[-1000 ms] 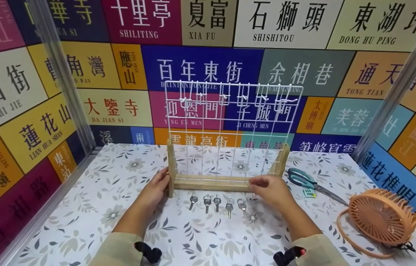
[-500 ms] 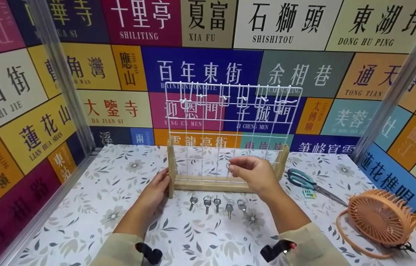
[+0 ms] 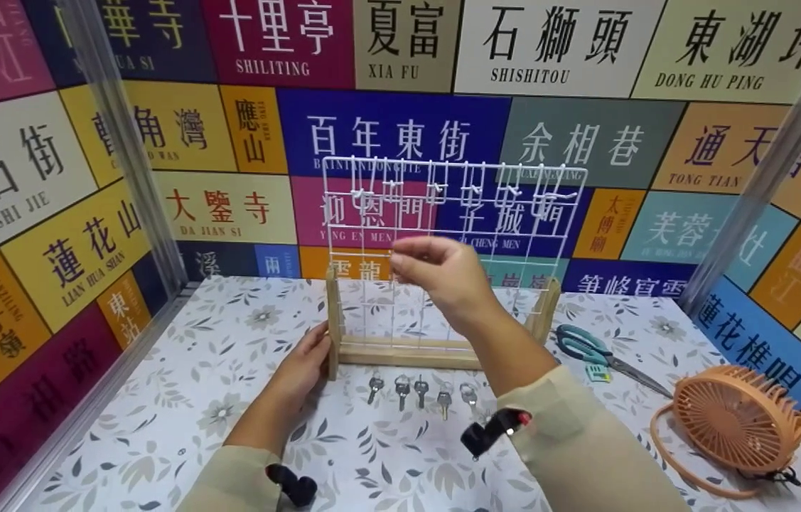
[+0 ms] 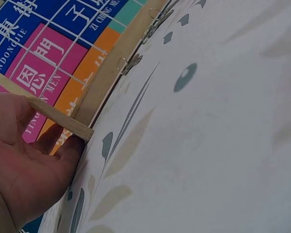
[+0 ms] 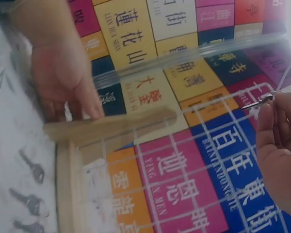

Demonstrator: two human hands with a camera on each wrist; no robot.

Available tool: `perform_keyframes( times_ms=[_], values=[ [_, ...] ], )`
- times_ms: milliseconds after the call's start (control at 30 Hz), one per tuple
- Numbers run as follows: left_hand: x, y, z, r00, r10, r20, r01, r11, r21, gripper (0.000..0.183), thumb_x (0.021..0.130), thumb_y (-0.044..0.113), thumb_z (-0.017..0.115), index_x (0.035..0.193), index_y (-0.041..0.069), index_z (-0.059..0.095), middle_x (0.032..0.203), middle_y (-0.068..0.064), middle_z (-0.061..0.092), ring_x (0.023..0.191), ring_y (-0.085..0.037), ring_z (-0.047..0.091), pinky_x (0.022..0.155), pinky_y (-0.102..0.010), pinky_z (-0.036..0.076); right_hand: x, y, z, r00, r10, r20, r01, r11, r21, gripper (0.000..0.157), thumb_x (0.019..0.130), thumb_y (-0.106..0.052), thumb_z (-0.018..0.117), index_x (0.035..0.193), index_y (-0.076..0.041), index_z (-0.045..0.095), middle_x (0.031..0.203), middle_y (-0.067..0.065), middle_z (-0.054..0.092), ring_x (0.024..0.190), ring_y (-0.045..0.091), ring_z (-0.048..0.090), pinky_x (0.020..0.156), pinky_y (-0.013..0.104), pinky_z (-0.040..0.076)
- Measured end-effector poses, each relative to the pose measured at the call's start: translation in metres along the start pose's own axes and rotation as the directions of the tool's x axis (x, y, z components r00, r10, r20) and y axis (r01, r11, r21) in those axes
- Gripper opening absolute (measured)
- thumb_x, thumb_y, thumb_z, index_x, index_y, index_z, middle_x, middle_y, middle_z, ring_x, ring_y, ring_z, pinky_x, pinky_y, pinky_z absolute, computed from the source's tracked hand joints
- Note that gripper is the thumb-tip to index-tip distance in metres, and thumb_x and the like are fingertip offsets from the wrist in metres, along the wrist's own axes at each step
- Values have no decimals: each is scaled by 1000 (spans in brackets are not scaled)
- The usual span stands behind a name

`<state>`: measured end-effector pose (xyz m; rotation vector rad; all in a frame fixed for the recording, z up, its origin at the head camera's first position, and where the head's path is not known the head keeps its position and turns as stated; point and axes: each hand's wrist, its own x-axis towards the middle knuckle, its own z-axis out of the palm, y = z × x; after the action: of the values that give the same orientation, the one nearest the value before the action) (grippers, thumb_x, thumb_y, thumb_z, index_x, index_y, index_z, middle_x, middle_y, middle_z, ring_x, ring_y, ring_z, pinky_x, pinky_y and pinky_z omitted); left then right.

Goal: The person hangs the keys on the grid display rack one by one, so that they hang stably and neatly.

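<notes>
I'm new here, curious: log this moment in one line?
Right hand: pinches silver metal key near white wire grid | left hand: touches tan wooden post | white leaf-patterned tabletop: five silver keys

At twelve o'clock we see a wall (image 3: 393, 105) patchworked in blue, pink and yellow; a white grid (image 3: 453, 230) in a pale-wood stand (image 3: 407, 355); silvery keys (image 3: 421, 391) at six; an orange fan (image 3: 735, 419) at four (teal-handled scissors (image 3: 610, 362) too); a leaf-patterned white worktop (image 3: 343, 462).

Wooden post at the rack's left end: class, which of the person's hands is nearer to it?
Left. The left hand touches the wooden post on its outer side; the right hand is apart from it, higher and further right, pinching a key.
</notes>
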<state>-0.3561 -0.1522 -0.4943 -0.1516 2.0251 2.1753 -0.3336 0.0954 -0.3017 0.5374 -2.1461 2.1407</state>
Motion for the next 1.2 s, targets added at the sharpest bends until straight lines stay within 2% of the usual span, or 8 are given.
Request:
perform_keyframes(
  times_ms=[167, 300, 367, 700, 833, 1000, 1200],
  values=[
    [2, 2, 0, 999, -39, -31, 40, 999, 27, 43, 112, 50, 51, 155, 52, 48, 167, 8, 48, 162, -25, 38, 136, -54, 21, 14, -27, 19, 1000, 0, -22, 2, 994, 113, 24, 95, -7, 80, 118, -4, 77, 114, 14, 77, 98, 23, 76, 96, 34, 65],
    [4, 2, 1, 999, -34, -37, 35, 999, 38, 45, 113, 47, 50, 157, 48, 47, 167, 7, 47, 161, -25, 38, 136, -53, 23, 22, -40, 30, 999, -13, -34, 20, 971, 237, 22, 97, -4, 78, 118, 0, 77, 107, 11, 78, 93, 24, 75, 90, 31, 66],
    [5, 2, 2, 999, -26, -33, 28, 999, 44, 46, 113, 45, 49, 159, 46, 45, 168, 6, 46, 161, -25, 38, 136, -53, 24, 24, -44, 35, 999, -21, -39, 30, 964, 266, 21, 97, -4, 78, 118, 1, 77, 106, 11, 78, 93, 24, 75, 89, 30, 66],
    [6, 0, 2, 998, -41, -50, 44, 997, 65, 46, 113, 46, 49, 159, 46, 46, 169, 7, 46, 162, -25, 36, 136, -55, 22, 30, -49, 44, 999, -23, -49, 35, 965, 259, 23, 97, -6, 79, 119, 1, 77, 108, 11, 77, 91, 20, 75, 90, 30, 66],
    [5, -2, 2, 999, -16, -40, 18, 999, 43, 47, 113, 45, 50, 160, 44, 45, 169, 5, 45, 162, -27, 37, 136, -53, 23, 33, -49, 46, 998, -31, -51, 43, 965, 260, 21, 97, -6, 78, 117, 0, 78, 104, 10, 77, 90, 21, 75, 89, 30, 66],
    [4, -3, 2, 1000, -17, -24, 17, 1000, 2, 48, 113, 45, 51, 160, 45, 44, 169, 6, 45, 161, -26, 37, 136, -53, 22, 34, -44, 47, 997, -43, -58, 54, 974, 219, 24, 97, -6, 78, 120, 2, 77, 105, 9, 77, 92, 20, 76, 91, 31, 66],
    [4, -2, 1, 998, -41, -40, 42, 999, 14, 45, 112, 48, 50, 157, 49, 46, 169, 8, 45, 163, -24, 35, 137, -54, 20, 27, -31, 38, 996, -39, -75, 51, 984, 170, 25, 97, -6, 79, 121, -3, 77, 111, 12, 77, 100, 23, 77, 99, 36, 65]
  ],
)
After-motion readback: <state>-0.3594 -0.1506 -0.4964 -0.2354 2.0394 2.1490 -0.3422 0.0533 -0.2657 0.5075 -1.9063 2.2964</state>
